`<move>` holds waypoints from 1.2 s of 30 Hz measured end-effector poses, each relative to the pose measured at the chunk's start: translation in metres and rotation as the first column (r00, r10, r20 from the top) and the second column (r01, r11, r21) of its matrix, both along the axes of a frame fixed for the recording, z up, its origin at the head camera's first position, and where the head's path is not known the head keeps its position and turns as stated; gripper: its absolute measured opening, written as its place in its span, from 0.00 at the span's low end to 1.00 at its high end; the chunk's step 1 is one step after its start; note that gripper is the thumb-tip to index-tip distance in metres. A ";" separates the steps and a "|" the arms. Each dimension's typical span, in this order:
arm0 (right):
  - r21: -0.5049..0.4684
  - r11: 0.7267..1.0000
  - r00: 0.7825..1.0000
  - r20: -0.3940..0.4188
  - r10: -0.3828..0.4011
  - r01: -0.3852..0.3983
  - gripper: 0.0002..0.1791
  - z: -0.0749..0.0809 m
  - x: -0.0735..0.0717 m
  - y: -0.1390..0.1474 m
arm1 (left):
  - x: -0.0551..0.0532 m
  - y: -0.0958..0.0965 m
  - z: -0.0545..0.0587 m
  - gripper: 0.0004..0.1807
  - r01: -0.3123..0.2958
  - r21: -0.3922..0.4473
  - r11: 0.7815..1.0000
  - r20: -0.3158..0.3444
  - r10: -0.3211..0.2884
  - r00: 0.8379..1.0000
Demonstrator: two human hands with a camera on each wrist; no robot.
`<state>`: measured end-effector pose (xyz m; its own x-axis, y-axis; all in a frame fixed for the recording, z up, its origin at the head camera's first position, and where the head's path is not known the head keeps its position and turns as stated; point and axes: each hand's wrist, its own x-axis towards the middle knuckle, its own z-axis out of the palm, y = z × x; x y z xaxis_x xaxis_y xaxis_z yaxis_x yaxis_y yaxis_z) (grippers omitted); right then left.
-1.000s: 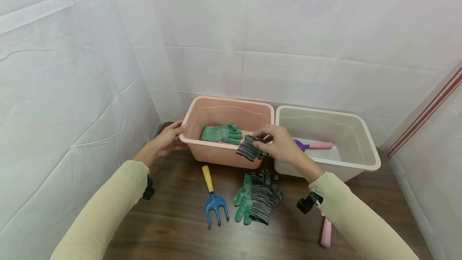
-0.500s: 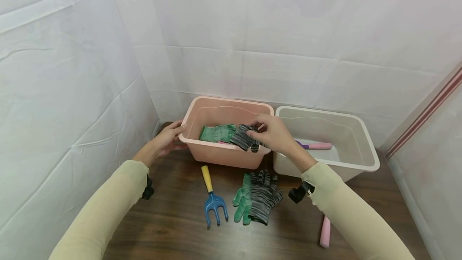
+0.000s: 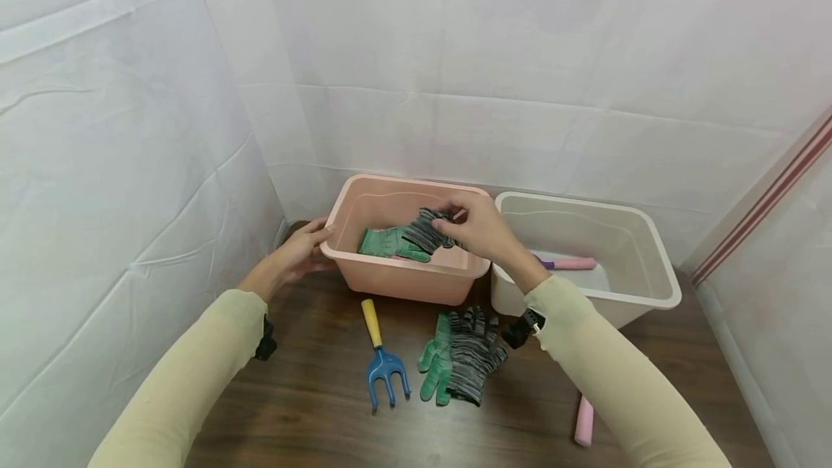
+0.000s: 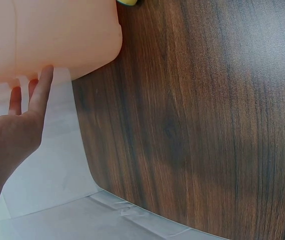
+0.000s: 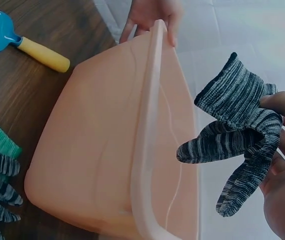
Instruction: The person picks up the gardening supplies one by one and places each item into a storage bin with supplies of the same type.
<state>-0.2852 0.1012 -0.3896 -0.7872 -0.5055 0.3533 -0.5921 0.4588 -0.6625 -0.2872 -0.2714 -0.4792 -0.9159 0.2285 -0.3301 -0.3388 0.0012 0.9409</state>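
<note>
My right hand (image 3: 481, 226) pinches a black-and-grey striped knit glove (image 3: 424, 231) between thumb and fingers, over the inside of the pink bin (image 3: 403, 279). In the right wrist view the striped glove (image 5: 242, 120) hangs with its cuff up and some fingers dangling. Below it in the bin lies a green glove (image 3: 382, 243), partly covered from above, with a bit of something pink under it. My left hand (image 3: 299, 251) grips the bin's left rim, thumb over the edge and fingers along the outer wall.
A whitish bin (image 3: 624, 298) stands to the right, holding a tool with a pink handle (image 3: 575, 263). On the wooden table (image 3: 312, 410) lie a blue hand fork (image 3: 386, 367) with yellow handle, a green glove (image 3: 437, 363), a striped glove (image 3: 471, 363) and a pink handle (image 3: 585, 421).
My right hand has carried the striped glove left and away from me, from the pink bin's front rim to over its inside. The left hand has stayed on the rim.
</note>
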 end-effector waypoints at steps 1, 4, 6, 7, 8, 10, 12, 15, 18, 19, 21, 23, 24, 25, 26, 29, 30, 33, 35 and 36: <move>-0.003 1.000 1.000 0.000 -0.003 0.003 0.12 0.000 -0.001 -0.001 | 0.000 0.000 0.000 0.35 0.001 -0.001 1.000 -0.002 -0.001 1.000; -0.005 1.000 1.000 0.003 -0.013 0.013 0.11 -0.002 -0.003 -0.002 | -0.001 0.000 -0.001 0.35 0.000 -0.001 1.000 -0.002 0.000 1.000; -0.001 1.000 1.000 0.009 -0.022 0.022 0.12 -0.004 -0.004 -0.002 | -0.001 0.000 -0.002 0.35 -0.001 0.000 1.000 -0.002 0.001 1.000; 0.001 1.000 1.000 0.012 -0.027 0.027 0.12 -0.005 -0.005 -0.002 | -0.001 0.001 -0.002 0.35 -0.001 0.001 1.000 -0.002 0.001 1.000; 0.001 0.999 0.999 0.017 -0.033 0.033 0.12 -0.006 -0.006 -0.002 | -0.001 0.001 -0.002 0.35 -0.004 0.002 1.000 -0.001 0.004 1.000; -0.004 0.999 0.999 0.025 -0.045 0.046 0.12 -0.009 -0.008 -0.001 | -0.001 0.001 -0.002 0.35 -0.003 0.006 1.000 -0.001 0.003 1.000; -0.016 0.998 0.998 0.036 -0.060 0.060 0.12 -0.013 -0.010 0.000 | -0.001 0.001 -0.002 0.35 -0.001 0.009 1.000 -0.005 0.001 1.000; -0.037 0.996 0.996 0.050 -0.080 0.082 0.12 -0.019 -0.013 0.002 | -0.001 0.002 -0.001 0.35 0.001 0.010 1.000 -0.008 -0.001 1.000; -0.053 0.993 0.993 0.068 -0.098 0.102 0.12 -0.026 -0.018 0.003 | 0.000 0.002 0.000 0.35 -0.004 0.007 1.000 -0.007 0.004 1.000; -0.056 0.992 0.992 0.075 -0.106 0.110 0.12 -0.028 -0.019 0.003 | 0.000 0.002 0.000 0.35 -0.004 0.006 1.000 -0.008 0.004 1.000; -0.062 0.989 0.987 0.099 -0.125 0.131 0.13 -0.033 -0.021 0.003 | 0.001 0.002 0.000 0.36 -0.002 0.007 1.000 -0.010 0.002 1.000; -0.069 0.985 0.981 0.128 -0.148 0.158 0.13 -0.038 -0.024 0.003 | 0.001 0.002 0.001 0.35 -0.005 0.013 1.000 -0.008 0.005 1.000; -0.071 0.982 0.977 0.141 -0.161 0.172 0.13 -0.040 -0.024 0.003 | 0.001 0.002 0.001 0.36 -0.002 0.014 1.000 -0.009 0.002 1.000; -0.077 0.980 0.973 0.155 -0.172 0.186 0.12 -0.042 -0.025 0.003 | 0.002 0.002 0.001 0.36 0.001 0.015 1.000 -0.011 -0.001 1.000; -0.085 0.976 0.969 0.168 -0.183 0.200 0.12 -0.044 -0.026 0.002 | 0.002 0.002 0.001 0.35 0.001 0.017 1.000 -0.010 -0.001 1.000; -0.114 0.965 0.958 0.193 -0.213 0.237 0.11 -0.048 -0.028 -0.001 | 0.002 0.001 0.002 0.35 0.003 0.011 1.000 -0.011 -0.003 1.000; -0.124 0.961 0.955 0.200 -0.220 0.247 0.11 -0.049 -0.028 -0.003 | 0.002 0.001 0.002 0.35 0.003 0.009 1.000 -0.012 -0.003 1.000; -0.150 0.953 0.949 0.213 -0.231 0.265 0.11 -0.051 -0.030 -0.007 | 0.004 0.001 0.003 0.35 0.005 0.005 1.000 -0.011 -0.005 1.000; -0.155 0.952 0.949 0.214 -0.230 0.266 0.10 -0.053 -0.030 -0.009 | 0.004 0.001 0.003 0.35 0.003 0.008 1.000 -0.010 -0.003 1.000; -0.156 0.952 0.950 0.212 -0.227 0.263 0.10 -0.054 -0.030 -0.011 | 0.005 0.001 0.003 0.35 0.002 0.009 1.000 -0.009 -0.002 1.000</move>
